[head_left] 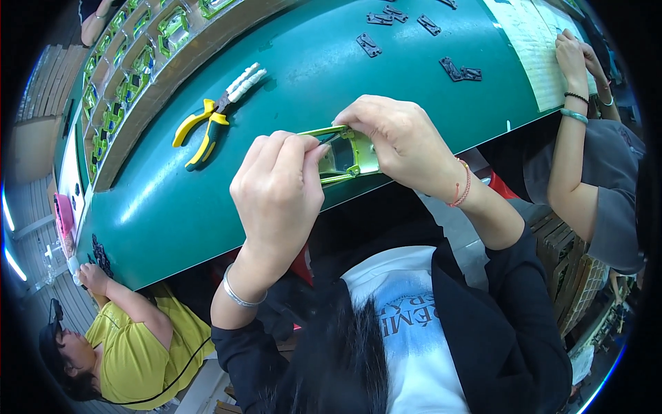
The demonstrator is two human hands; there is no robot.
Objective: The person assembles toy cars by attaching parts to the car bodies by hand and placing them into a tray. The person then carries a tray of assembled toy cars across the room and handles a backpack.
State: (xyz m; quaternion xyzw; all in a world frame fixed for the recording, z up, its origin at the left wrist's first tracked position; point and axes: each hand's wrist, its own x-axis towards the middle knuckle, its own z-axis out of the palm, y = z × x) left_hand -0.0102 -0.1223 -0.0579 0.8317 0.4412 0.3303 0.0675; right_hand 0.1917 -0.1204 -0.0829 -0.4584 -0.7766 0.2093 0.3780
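Wearing a yellow shirt, a co-worker [148,352] is at the lower left, with hands at the edge of the green table [289,90]. Above, a brown-walled tray [172,81] holds green parts in its compartments. To the right of it lie pliers [219,119] with yellow and dark green handles, spread apart, and white-wrapped tips. Next comes the left hand [276,190], which pinches the left end of a bright green frame [365,153] between thumb and bent fingers. This frame is above the near table edge – between the two hands. The right hand [403,141] grasps its right part, fingertips at the upper edge. Farther back, small black plates [429,25] are scattered; then a paper sheet [527,55] and, beside it, another person's grey sleeve [614,207].
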